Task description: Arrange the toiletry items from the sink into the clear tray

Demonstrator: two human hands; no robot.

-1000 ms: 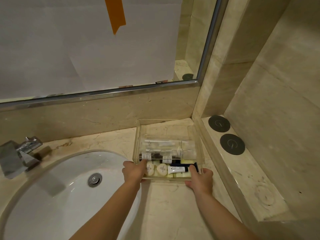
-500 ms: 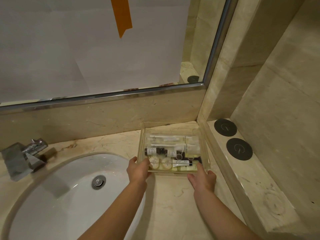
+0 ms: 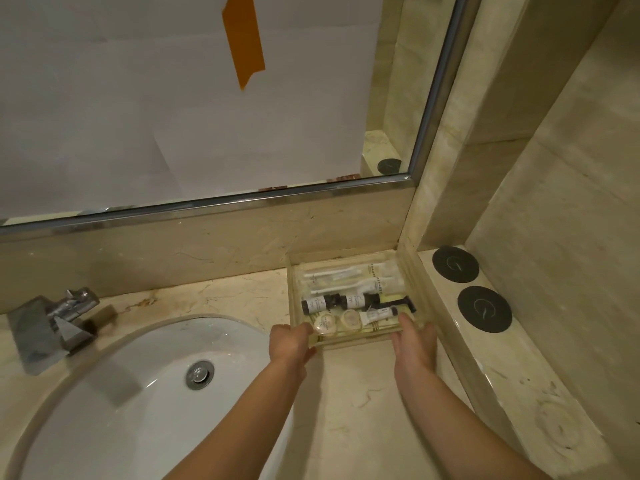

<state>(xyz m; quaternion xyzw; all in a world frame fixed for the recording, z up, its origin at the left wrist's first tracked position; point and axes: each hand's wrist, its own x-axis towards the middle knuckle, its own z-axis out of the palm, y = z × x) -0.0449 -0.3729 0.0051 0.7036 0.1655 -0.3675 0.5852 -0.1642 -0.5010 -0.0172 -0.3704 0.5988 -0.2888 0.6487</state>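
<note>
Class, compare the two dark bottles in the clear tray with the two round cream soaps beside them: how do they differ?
The dark bottles are long, near-black cylinders with white labels; the round soaps are flat, pale discs. The bottles lie farther back, the soaps nearer the front wall. All lie flat inside the clear tray.

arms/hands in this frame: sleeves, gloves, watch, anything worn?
Nothing worn that shows. Both forearms are bare up to the frame edge, no sleeve in view. Left hand and right hand have no gloves, and no watch, bracelet or ring is visible. No markings to note.

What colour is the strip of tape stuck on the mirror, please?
Orange; the tape shows clearly in the head view.
</note>
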